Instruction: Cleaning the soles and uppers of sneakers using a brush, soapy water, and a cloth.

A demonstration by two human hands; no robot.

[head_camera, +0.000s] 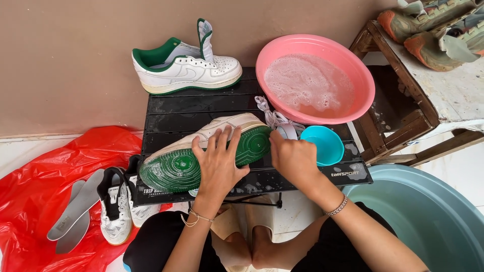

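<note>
1. Nearest, at the left, a red plastic sheet point(35, 186) on the floor carries grey insoles point(75, 211) and a pair of white patterned sneakers point(117, 206), set apart from the wet table. At the near right curves the rim of a big grey-blue tub point(428, 211).
2. The left hand point(218, 163) lies flat, fingers spread, on the green sole of a white sneaker point(201, 151). It presses rather than grips, pinning the shoe on its side so the sole faces up. The shoe lies across the near half of a black slatted folding table point(166, 108).
3. The right hand point(295, 158) is curled at the shoe's toe end; what it clasps, if anything, is hidden behind the knuckles, so I cannot tell.
4. Just beyond that hand sit a small teal bowl point(327, 143) and a heap of white laces point(275, 118), within easy reach.
5. Farther right, a pink basin point(315, 78) of sudsy water rests on the table's far corner.
6. Farthest, the matching white and green sneaker point(186, 65) stands upright against the brown wall. At the far right, a worn wooden stool point(438, 90) bears more shoes point(433, 30).
</note>
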